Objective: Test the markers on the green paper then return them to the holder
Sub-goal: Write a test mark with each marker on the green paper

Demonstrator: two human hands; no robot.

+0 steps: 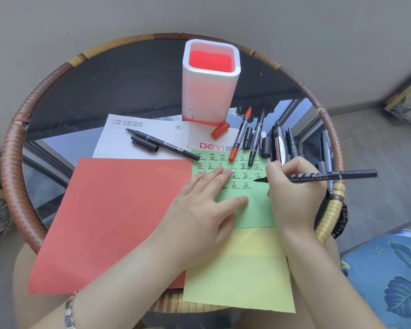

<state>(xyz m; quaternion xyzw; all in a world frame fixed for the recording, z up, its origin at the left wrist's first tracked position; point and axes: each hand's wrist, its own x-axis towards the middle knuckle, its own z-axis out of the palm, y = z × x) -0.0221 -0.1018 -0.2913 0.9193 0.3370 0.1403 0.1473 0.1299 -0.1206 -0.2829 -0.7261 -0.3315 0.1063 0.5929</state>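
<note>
A green paper [252,210] covered with rows of written characters lies at the table's right. My left hand [204,205] presses flat on it with straight fingers. My right hand [294,186] grips a black marker [330,175], whose tip touches the green paper at the right end of a row. The white and red holder [209,86] stands upright at the back. Between holder and paper lie a red marker [240,135], its red cap [220,130] and several black markers [256,138]. Another black marker [161,144] lies on the white sheet with its cap [144,143] beside it.
A large red paper [114,222] covers the table's left front, a yellow paper [242,269] lies under the green one. A white printed sheet [147,138] lies behind them. The round glass table has a woven rim [17,143]. A blue flowered cushion [389,276] is at the right.
</note>
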